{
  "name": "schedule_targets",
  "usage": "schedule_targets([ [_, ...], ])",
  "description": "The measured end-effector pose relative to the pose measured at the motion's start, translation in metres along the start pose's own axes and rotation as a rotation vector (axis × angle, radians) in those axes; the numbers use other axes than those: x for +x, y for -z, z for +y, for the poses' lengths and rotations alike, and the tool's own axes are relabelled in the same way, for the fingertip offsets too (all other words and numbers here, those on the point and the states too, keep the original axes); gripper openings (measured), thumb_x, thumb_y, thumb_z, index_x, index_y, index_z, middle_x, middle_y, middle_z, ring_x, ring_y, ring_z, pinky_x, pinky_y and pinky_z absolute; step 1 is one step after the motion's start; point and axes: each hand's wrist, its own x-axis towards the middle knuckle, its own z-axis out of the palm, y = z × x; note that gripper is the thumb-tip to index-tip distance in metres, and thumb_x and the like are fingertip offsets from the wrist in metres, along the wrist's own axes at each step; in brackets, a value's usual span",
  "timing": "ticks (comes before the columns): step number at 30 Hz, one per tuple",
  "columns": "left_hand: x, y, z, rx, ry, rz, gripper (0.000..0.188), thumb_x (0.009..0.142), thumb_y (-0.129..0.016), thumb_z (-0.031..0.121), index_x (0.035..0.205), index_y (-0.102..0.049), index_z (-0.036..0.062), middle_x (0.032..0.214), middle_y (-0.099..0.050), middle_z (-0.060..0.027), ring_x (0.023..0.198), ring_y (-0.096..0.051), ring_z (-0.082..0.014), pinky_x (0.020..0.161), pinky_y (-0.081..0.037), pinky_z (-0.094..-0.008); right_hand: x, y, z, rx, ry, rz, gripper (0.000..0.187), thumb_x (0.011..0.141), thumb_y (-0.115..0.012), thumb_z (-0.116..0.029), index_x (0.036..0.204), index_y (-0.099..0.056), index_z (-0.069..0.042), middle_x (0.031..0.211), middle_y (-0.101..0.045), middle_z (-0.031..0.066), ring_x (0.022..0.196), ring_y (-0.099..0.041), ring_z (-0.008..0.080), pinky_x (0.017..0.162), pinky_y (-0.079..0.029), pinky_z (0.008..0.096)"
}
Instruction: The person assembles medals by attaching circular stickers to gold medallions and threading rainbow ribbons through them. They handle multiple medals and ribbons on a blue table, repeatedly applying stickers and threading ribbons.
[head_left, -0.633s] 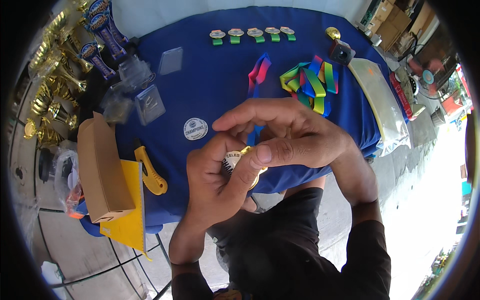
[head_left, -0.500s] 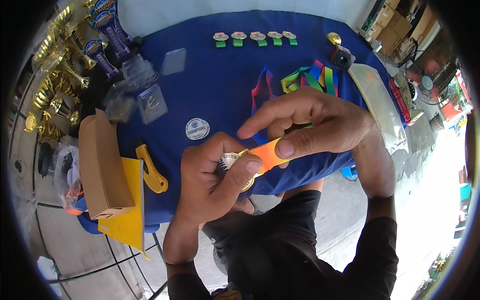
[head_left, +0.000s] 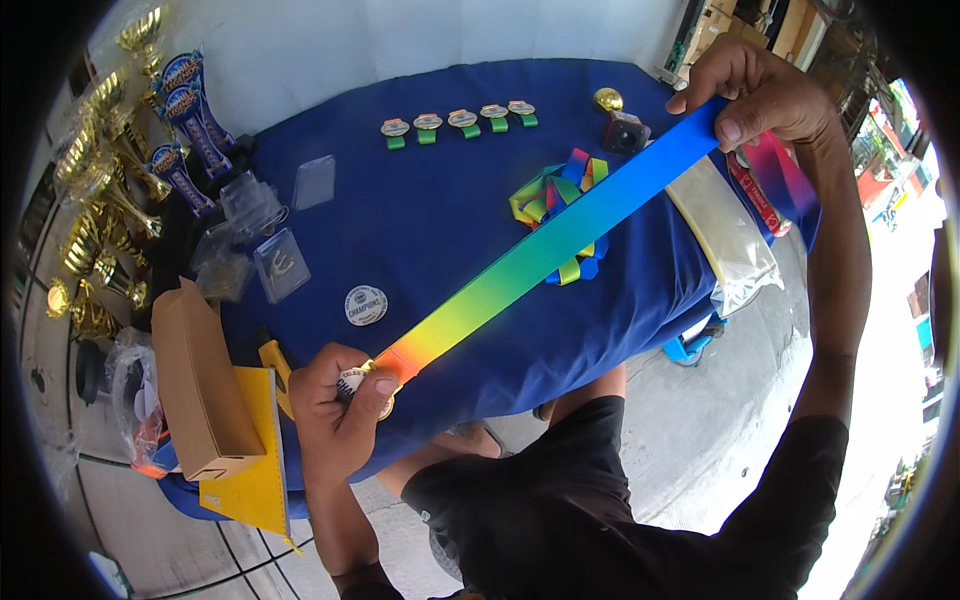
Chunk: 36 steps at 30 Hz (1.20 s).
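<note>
Two hands: both engaged on one medal-and-ribbon assembly, held above the near edge of the blue-covered surface (head_left: pixel 450 210).
Left hand (head_left: pixel 345 410): closed around a round gold-rimmed medal (head_left: pixel 362 385), thumb pressed where the ribbon meets it; the medal face is mostly covered by the fingers.
Right hand (head_left: pixel 770 95): fingers and thumb pinching the blue far end of the ribbon, raised over the far right corner of the surface.
Ribbon (head_left: pixel 540 250): rainbow gradient (orange at the medal, through yellow and green, to blue at the pinch), drawn out straight and flat between the two hands, with no visible twist.
Joint: ribbon appears attached at the medal; the fastening itself is hidden under the thumb, so it cannot be confirmed.
Progress, judged: one unit looks threaded and is being pulled to length; folding or laying it down is not yet done.
Stock left: a loose heap of multicoloured ribbons (head_left: pixel 560 200) lies mid-surface, and a single round badge (head_left: pixel 366 305) lies apart near the left hand.
Finished-looking items: a row of five small medals with green tabs (head_left: pixel 460 120) along the far edge.
Surroundings: clear plastic cases (head_left: pixel 270 250), a brown cardboard box (head_left: pixel 200 385), and gold trophies (head_left: pixel 100 200) at the left.
</note>
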Motion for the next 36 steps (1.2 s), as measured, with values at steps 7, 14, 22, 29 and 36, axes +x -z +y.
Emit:
schedule_targets([
  [7,-0.021,0.011,-0.01,0.026,0.049,0.015,0.023,0.095,-0.076,0.019,0.088,-0.061,0.0021,0.066,-0.061,0.0013,0.06,-0.052,-0.002,0.055,-0.038,-0.0207,-0.053,0.063,-0.026,0.11,-0.078,0.099,0.03,0.089,-0.08,-0.008,0.113,-0.073,0.01,0.091,-0.078,0.0179,0.08,-0.078,0.0196,0.067,-0.063,0.0256],
  [14,-0.013,0.011,-0.004,-0.021,0.027,-0.042,0.027,0.099,-0.073,0.022,0.087,-0.061,0.0015,0.065,-0.06,0.0011,0.06,-0.051,-0.002,0.054,-0.037,-0.0222,-0.079,0.078,-0.063,0.06,0.037,0.231,0.025,0.09,-0.077,-0.003,0.11,-0.072,0.012,0.085,-0.076,0.0158,0.068,-0.073,0.0179,0.061,-0.06,0.0254],
  [22,0.019,0.014,-0.012,0.66,-0.049,-0.226,0.022,0.097,-0.069,0.019,0.09,-0.065,-0.001,0.077,-0.064,-0.0119,0.076,-0.064,-0.0269,0.069,-0.048,-0.0393,-0.023,0.054,-0.122,0.036,0.164,0.128,0.019,0.093,-0.075,-0.004,0.107,-0.073,0.008,0.077,-0.071,0.0123,0.05,-0.058,0.01,0.044,-0.043,0.0209],
  [29,0.039,0.0,0.021,0.672,-0.164,-0.262,0.056,0.095,-0.073,0.028,0.139,-0.056,-0.0029,0.132,-0.059,-0.0228,0.117,-0.063,-0.0342,0.1,-0.051,-0.0445,0.044,0.015,-0.177,0.052,0.31,-0.053,0.017,0.092,-0.077,-0.009,0.102,-0.075,0.004,0.073,-0.067,0.0083,0.05,-0.052,0.0057,0.045,-0.038,0.0203],
  [36,0.126,-0.055,0.101,-0.271,-0.336,-0.143,0.056,0.09,-0.082,0.024,0.132,-0.056,-0.0022,0.1,-0.066,-0.0091,0.088,-0.064,-0.011,0.078,-0.053,-0.0288,0.113,-0.043,-0.179,-0.124,0.403,-0.187,0.026,0.089,-0.079,-0.021,0.102,-0.076,0.002,0.075,-0.07,0.0054,0.055,-0.056,0.0082,0.05,-0.043,0.0219],
])
